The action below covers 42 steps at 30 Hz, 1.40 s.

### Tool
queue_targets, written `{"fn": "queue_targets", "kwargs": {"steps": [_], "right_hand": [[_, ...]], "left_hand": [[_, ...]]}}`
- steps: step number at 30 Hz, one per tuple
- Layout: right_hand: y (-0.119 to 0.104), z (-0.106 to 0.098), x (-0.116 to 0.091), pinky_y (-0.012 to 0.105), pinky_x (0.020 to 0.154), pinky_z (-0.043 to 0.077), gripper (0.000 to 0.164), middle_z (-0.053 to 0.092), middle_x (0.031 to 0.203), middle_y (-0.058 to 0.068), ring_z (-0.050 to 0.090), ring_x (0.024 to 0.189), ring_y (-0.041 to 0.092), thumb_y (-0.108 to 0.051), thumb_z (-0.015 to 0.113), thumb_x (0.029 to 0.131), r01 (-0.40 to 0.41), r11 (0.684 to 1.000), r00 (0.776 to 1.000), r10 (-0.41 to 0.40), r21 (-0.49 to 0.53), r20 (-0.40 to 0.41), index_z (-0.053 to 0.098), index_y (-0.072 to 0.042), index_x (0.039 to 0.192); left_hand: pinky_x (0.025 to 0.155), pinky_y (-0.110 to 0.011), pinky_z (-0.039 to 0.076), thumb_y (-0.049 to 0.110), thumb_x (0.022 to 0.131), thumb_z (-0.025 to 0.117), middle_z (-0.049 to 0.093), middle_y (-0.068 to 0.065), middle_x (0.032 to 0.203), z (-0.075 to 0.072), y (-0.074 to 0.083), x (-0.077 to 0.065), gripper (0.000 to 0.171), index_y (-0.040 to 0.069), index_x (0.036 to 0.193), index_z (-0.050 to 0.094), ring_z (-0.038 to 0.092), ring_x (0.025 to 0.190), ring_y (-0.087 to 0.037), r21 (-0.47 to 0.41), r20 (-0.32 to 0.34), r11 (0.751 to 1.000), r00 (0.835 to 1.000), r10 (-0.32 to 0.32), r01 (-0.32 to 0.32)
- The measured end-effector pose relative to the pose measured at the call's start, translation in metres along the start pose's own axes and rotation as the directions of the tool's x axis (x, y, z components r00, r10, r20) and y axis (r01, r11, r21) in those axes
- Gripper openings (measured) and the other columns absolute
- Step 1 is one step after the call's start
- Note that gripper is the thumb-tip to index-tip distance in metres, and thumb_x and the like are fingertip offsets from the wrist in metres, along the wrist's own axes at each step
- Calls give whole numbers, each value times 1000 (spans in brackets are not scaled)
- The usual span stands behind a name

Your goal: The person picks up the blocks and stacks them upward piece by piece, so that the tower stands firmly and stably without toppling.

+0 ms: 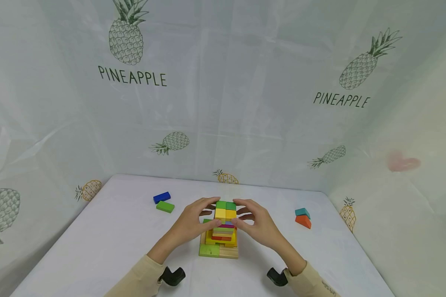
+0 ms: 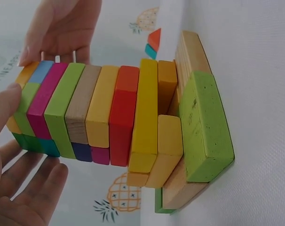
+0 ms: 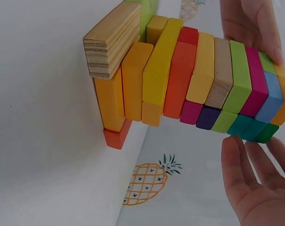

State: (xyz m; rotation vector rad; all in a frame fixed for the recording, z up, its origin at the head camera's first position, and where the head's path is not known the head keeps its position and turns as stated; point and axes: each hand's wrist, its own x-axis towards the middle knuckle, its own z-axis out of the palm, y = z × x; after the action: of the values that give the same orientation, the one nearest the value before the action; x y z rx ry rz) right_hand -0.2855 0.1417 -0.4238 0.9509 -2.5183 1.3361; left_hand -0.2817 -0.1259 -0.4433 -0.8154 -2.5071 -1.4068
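A tower of coloured wooden blocks (image 1: 223, 231) rises layer by layer from a wider base of green and plain wood blocks (image 2: 208, 127). Its top shows two green blocks (image 1: 226, 205) above yellow ones. From the left side my left hand (image 1: 191, 218) holds the upper layers, thumb at the front and index finger reaching the top's far edge. Mirroring it, my right hand (image 1: 258, 220) grips the upper layers from the right. In the right wrist view, fingertips (image 3: 233, 140) meet the teal and green blocks on the tower's side.
On the white table (image 1: 107, 231), a blue block (image 1: 161, 197) and a green block (image 1: 165, 206) lie at the back left. A teal block (image 1: 302, 212) and an orange-red block (image 1: 303, 222) lie to the right. Pineapple-print cloth (image 1: 238, 103) hangs behind the table.
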Motion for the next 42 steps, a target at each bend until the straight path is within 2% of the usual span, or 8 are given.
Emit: {"fn": "queue_targets", "kwargs": {"steps": [7,13,17,22,27,32,36,42], "right_hand": [[3,-1,-1,49,96,61,54,65,140,5,71,115,26,-28,79,99,19,1000,1000,-19,11,5,61,-16,148],[3,-1,-2,50,95,61,53,65,139,4,71,114,25,-28,79,98,19,1000,1000,-19,5,-3,62,-15,147],[1,-1,-2,51,96,61,54,65,140,5,71,114,24,-30,79,99,3,1000,1000,-3,7,2,61,-15,148],[0,-1,-3,50,96,61,54,64,141,5,71,114,23,-30,78,99,-4,1000,1000,4,10,5,61,-17,148],[3,0,-2,49,95,61,53,64,141,6,71,114,25,-29,78,99,9,1000,1000,-9,9,3,61,-15,148],[2,0,-3,46,96,62,53,64,141,5,71,114,23,-31,78,99,0,1000,1000,0,3,9,61,-16,147],[2,-1,-4,47,95,62,53,65,141,5,71,113,22,-31,78,99,-1,1000,1000,1,4,5,61,-16,147],[0,-1,-4,47,95,62,54,64,141,5,71,114,22,-32,79,99,2,1000,1000,-2,-3,5,61,-17,148]], "left_hand": [[108,-34,54,49,92,82,57,9,151,0,-1,0,74,31,156,50,61,132,-13,2,13,1000,1000,-23,23],[109,-41,54,49,90,84,55,5,155,-6,-1,-1,78,34,158,48,61,134,-21,0,23,1000,999,-31,31],[110,-45,54,43,89,87,55,2,156,-21,-3,0,81,36,159,46,61,136,-24,15,2,999,999,-40,40],[108,-45,55,34,91,87,58,-2,153,-54,-14,0,79,29,159,48,62,134,-25,105,-48,993,998,-40,44],[103,-46,58,28,92,86,62,-10,147,-91,-37,-1,72,17,155,53,66,128,-33,237,-47,971,999,-26,37],[102,-52,58,24,94,84,63,-12,145,-118,-78,-5,64,14,151,58,64,127,-36,323,-15,942,996,-86,86],[105,-58,54,22,93,85,65,-14,141,-127,-104,-9,60,11,147,62,63,126,-38,370,46,923,990,-132,105],[95,-49,54,16,89,87,69,-14,125,-127,-118,-14,53,1,136,69,64,109,-30,444,124,892,980,-155,85]]}}
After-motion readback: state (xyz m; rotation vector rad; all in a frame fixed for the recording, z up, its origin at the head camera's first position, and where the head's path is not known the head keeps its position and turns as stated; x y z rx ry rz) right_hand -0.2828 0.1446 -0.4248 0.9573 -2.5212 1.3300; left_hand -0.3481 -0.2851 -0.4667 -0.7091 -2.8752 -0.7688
